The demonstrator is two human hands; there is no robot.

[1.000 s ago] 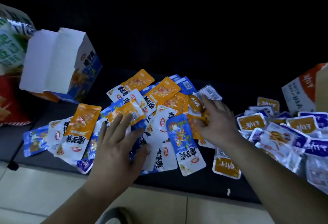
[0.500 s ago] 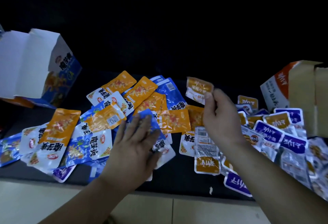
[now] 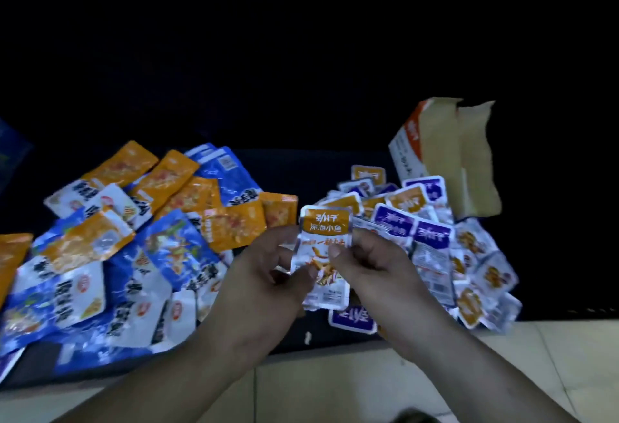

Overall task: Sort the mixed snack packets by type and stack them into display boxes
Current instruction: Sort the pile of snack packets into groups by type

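Orange-topped and silver below, the small packet (image 3: 325,221) stands upright between both of your hands, above the front part of the dark surface (image 3: 301,168), in the gap between the two heaps. Your right hand (image 3: 375,268) pinches its right side with the thumb on the printed face. Your left hand (image 3: 264,285) pinches the lower left edge with fingers curled behind it. Change noted: half a second ago the right hand alone held a small orange packet raised over the far side of the heaps, while the left hand lay flat on the large blue packets. The left hand has since lifted off that heap and come across to share the hold. The heap of large blue and orange packets (image 3: 174,245) covers the left part of the surface. The heap of small purple and orange packets (image 3: 432,231) lies to the right, running up to the open orange-and-white box (image 3: 435,148) at the far right corner. The blue box seen earlier at the far left is now out of view. Assessment: the packet is picked and apparently being checked, not yet boxed. It matches the small heap, so the right-hand box is its probable destination. Both heaps are mixed in colour, so sorting looks to be at an early stage.
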